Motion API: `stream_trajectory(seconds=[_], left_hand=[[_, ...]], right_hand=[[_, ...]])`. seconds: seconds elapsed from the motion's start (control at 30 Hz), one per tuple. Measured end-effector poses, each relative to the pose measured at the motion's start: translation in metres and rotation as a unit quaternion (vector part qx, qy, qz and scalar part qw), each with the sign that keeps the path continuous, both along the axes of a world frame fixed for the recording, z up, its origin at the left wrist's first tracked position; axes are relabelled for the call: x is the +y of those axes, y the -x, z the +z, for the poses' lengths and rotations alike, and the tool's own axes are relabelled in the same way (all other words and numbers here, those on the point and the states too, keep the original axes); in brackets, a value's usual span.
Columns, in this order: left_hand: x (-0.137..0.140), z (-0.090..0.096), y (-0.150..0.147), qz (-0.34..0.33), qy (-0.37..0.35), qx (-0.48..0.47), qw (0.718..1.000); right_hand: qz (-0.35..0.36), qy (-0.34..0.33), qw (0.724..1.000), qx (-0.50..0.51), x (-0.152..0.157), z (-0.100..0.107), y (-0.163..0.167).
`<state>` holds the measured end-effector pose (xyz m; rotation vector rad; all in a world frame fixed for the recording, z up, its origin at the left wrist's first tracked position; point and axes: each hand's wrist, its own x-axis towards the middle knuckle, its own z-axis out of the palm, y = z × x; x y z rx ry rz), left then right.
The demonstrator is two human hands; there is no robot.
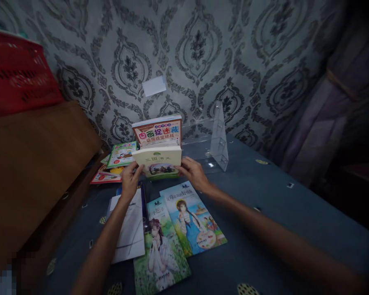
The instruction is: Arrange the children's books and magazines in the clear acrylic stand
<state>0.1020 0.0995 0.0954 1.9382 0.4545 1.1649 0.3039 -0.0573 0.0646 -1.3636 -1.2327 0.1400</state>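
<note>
The left hand (130, 180) and right hand (194, 173) are gripping opposite edges of a cream-and-green paperback book (156, 159), which is standing nearly upright before a brown-covered picture book (160, 132). A clear acrylic side panel (219, 141) is standing to their right.

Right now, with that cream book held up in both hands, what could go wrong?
The left hand and right hand hold the cream book near its lower corners, so it might slip if one loosens. It could also bump the upright books close behind it. The left forearm passes over the white-covered book and might nudge it.
</note>
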Motion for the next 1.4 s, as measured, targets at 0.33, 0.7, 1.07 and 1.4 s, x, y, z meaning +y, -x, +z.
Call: stream_trajectory(seconds=[0.33, 0.7, 1.07, 1.4], left_hand=[[0.007, -0.014, -0.015, 0.035, 0.039, 0.005, 0.999], [-0.005, -0.008, -0.010, 0.032, 0.035, -0.001, 0.999], [-0.029, 0.008, -0.003, 0.009, 0.001, -0.014, 1.000], [-0.048, 0.044, -0.019, -0.035, -0.052, -0.042, 0.997]], right_hand=[[-0.047, 0.010, 0.998, 0.046, 0.013, -0.013, 0.004], [-0.014, 0.010, 0.997, 0.081, 0.007, -0.009, 0.005], [0.002, 0.015, 0.999, 0.047, -0.024, 0.020, 0.006], [0.038, -0.038, 0.997, 0.060, -0.049, 0.046, -0.011]])
